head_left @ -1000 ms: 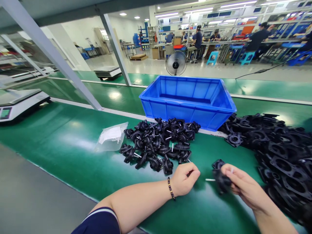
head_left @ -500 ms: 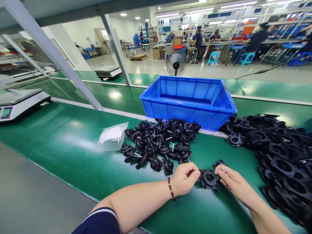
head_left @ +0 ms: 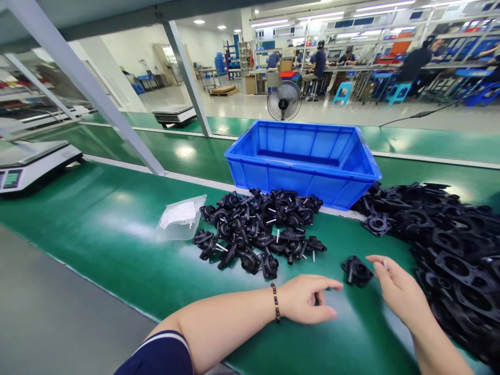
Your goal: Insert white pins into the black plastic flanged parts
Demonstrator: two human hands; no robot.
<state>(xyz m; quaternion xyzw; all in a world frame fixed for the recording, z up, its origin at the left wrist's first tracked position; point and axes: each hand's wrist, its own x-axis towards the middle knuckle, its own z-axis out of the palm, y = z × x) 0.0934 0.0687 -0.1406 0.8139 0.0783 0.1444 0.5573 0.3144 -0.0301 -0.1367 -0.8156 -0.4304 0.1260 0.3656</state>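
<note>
My left hand (head_left: pixel 308 299) is over the green tabletop, thumb and fingers apart and nothing between them. To its upper right lies a black plastic housing (head_left: pixel 356 272) with a short pipe stub, apart from the fingertips. My right hand (head_left: pixel 398 289) is just right of that housing, its fingers pinched on a small white pin (head_left: pixel 386 264), of which only the tip shows. A heap of black housings (head_left: pixel 250 229) lies left of centre, several with white pins sticking out. One housing (head_left: pixel 315 245) sits at the heap's right edge, its white pin pointing down.
Behind the heap stands a blue plastic crate (head_left: pixel 300 174). Many flat black parts (head_left: pixel 449 250) are piled at the right. A clear bag (head_left: pixel 182 219) lies left of the heap, and a weighing scale (head_left: pixel 37 161) stands at far left. A metal post (head_left: pixel 88 88) slants down to the table.
The housing between my hands has gone from there, and one now lies at the heap's right edge. My left hand has opened and moved right; my right hand has shifted right.
</note>
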